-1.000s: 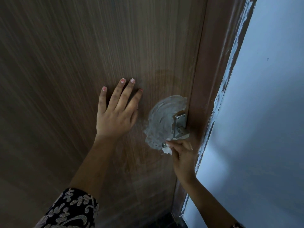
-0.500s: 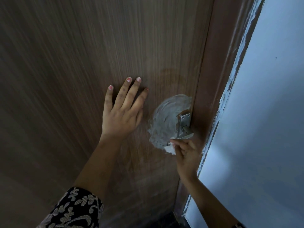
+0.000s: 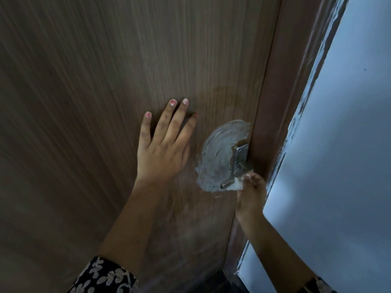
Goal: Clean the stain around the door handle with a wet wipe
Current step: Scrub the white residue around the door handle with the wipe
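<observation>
Whitish smear [image 3: 218, 157] remains broad around the metal door handle [image 3: 238, 166] on the wood-grain door [image 3: 105, 81], while the right hand [image 3: 251, 193], pinching the wet wipe [image 3: 237, 186], has shifted beneath the lever and the left hand [image 3: 165, 149] stays flat and empty, so cleaning appears barely begun.

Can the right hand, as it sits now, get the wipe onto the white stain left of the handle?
Probably yes. The right hand pinches the wet wipe just below the handle, at the white stain's lower edge. The left hand lies flat beside it, not over it.
</observation>
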Demonstrator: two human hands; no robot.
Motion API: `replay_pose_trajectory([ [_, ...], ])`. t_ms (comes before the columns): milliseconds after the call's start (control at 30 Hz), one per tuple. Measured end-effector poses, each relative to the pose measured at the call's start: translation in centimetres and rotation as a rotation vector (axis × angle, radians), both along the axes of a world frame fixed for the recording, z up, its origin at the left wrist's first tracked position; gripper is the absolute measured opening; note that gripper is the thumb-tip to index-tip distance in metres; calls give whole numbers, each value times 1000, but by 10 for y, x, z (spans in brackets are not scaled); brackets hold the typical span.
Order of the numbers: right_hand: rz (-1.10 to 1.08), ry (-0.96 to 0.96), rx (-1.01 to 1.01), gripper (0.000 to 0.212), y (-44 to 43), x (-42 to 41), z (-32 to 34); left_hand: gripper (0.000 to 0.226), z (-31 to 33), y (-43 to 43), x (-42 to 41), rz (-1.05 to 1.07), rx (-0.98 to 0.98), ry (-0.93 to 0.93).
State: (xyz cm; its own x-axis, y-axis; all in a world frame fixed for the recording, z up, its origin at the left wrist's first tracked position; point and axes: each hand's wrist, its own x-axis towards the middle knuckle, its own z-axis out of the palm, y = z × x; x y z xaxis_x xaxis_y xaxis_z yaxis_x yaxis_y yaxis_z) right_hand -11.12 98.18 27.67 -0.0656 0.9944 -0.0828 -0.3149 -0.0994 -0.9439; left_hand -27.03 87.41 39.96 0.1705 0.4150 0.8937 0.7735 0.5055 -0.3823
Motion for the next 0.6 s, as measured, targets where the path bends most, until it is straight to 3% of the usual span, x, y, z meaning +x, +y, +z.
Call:
replay_pose_trajectory([
  [133,172,-179,-57,16,22,5,8,36,1,-1,0,-10,3,17],
  [233,196,-99,-214,23,29,-2,7,34,2,-3,-1,-25,-4,38],
  [300,122,112,-305,13,15,-13,20,35,2,-3,-2,-35,-30,42],
  [367,66,264,-416,28,-3,-25,30,35,2,-4,-2,-36,-41,37],
  [600,134,408,-490,58,-26,-27,47,35,4,-9,0,-73,-69,-6],
])
